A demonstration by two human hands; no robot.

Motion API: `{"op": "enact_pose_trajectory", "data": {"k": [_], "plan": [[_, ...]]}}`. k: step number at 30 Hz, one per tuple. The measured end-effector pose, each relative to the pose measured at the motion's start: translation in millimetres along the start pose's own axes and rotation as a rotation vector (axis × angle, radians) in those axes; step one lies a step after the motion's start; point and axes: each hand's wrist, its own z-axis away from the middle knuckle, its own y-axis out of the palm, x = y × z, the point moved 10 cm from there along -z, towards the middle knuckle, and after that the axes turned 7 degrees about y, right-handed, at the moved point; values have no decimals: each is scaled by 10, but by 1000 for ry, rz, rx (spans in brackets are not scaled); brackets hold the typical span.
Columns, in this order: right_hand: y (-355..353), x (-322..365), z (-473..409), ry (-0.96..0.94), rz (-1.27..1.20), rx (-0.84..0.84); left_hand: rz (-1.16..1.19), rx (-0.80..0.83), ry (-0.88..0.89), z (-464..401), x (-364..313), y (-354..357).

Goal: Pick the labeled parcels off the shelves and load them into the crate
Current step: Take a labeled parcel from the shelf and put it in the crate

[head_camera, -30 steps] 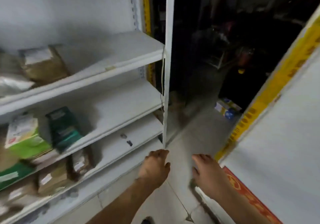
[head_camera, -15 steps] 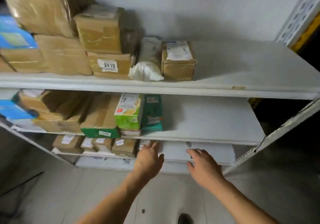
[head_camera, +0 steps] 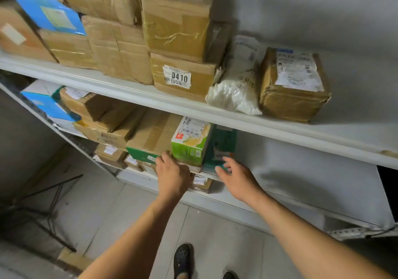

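On the middle shelf (head_camera: 290,166), brown cartons sit at the left, then a green box (head_camera: 189,143) with a white label on top, then a teal box (head_camera: 221,147) touching its right side. Left of the green box's lower front corner, the left hand (head_camera: 172,177) lies with straight fingers against the parcels there, gripping nothing. Right of that box, the right hand (head_camera: 237,177) has its fingers spread before the teal box's lower edge; whether they touch it cannot be told.
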Motion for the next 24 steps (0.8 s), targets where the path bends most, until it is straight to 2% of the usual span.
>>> {"op": "enact_pose_trajectory", "data": {"k": [2, 5, 8, 12, 14, 17, 20, 21, 22, 24], "plan": [[88, 186, -148, 31, -153, 30, 27, 61, 16, -251, 25, -47], [312, 368, -355, 182, -493, 145, 81, 167, 75, -512, 5, -43], [525, 490, -477, 269, -726, 216, 301, 293, 61, -455, -173, -24], [581, 352, -422, 309, -929, 139, 464, 320, 35, -374, -181, -34], [517, 192, -311, 301, -1042, 147, 428, 389, 78, -212, -168, 12], [204, -94, -173, 231, -1053, 118, 390, 396, 129, -107, -141, 38], [-100, -348, -51, 203, -1004, 119, 356, 172, 142, -323, -118, -219], [-159, -421, -6, 217, -997, 149, 331, 154, 137, -386, -139, -289], [-220, -470, 40, 230, -1002, 181, 323, 198, 126, -447, -128, -272], [-355, -452, 141, 202, -1003, 269, 422, 420, 83, -423, -189, -130]]}}
